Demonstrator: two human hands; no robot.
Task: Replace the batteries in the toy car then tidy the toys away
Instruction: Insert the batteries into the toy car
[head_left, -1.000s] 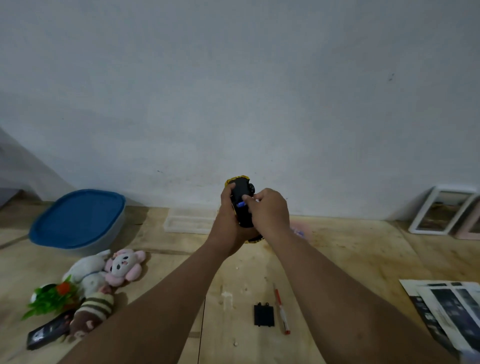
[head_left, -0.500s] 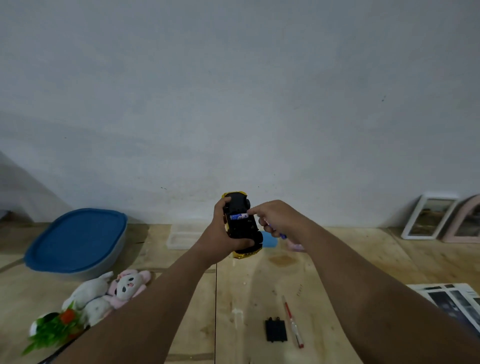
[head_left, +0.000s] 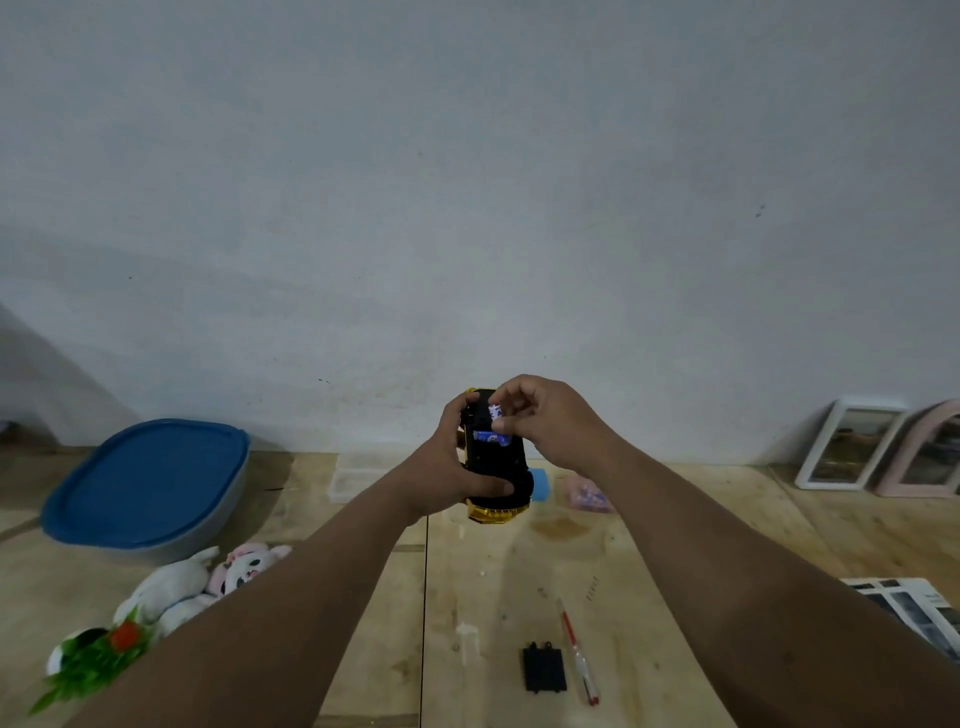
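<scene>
My left hand (head_left: 457, 462) grips the yellow toy car (head_left: 496, 467), held upside down above the wooden table (head_left: 675, 545) with its black underside toward me. One blue and white battery (head_left: 491, 439) lies in the open compartment. My right hand (head_left: 550, 421) pinches a second blue and white battery (head_left: 495, 412) at the compartment's far end. The black battery cover (head_left: 543, 668) lies on the table near me, beside a red and white screwdriver (head_left: 579, 654).
A grey bin with a blue lid (head_left: 145, 483) stands at the left. Plush toys (head_left: 208, 582) and a green plastic plant (head_left: 88, 660) lie in front of it. A clear box (head_left: 358, 475), a pink bag (head_left: 587, 493), picture frames (head_left: 852, 444) and printed sheets (head_left: 914, 613) surround the work area.
My right hand has come back over the car's underside with a second battery. The view has tilted upward a little.
</scene>
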